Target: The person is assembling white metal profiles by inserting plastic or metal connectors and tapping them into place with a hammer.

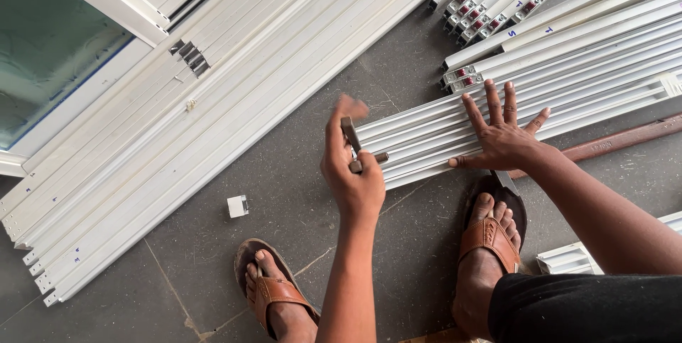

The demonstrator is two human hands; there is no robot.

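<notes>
White profiles (213, 94) lie in a long slanted bundle running from 8 o'clock up toward 1 o'clock, and a glazed frame (57, 37) fills the corner at 10 o'clock beside it. A second stack of profiles (582, 51) spreads from the centre out to 3 o'clock, with cut ends showing red inserts near 1 o'clock. A brown bar (625, 138) lies on the floor just below that stack at 3 o'clock, and a small white block (238, 206) sits alone on the grey floor (177, 272) at 7 o'clock of the centre. 2 sandalled feet stand at 6 o'clock, the right one partly under the right wrist. The left hand (352, 172) is curled around a small dark tool (352, 140), fingers wrapped tight, its tip at the near ends of the centre profiles; the thumb area is blurred. The right hand (501, 137) is spread flat, fingers fanned, pressing on top of those same profiles at 3 o'clock of the tool. Bare floor lies between the 2 bundles and around the block; the profile ends stop just at the left hand, with feet close below.
</notes>
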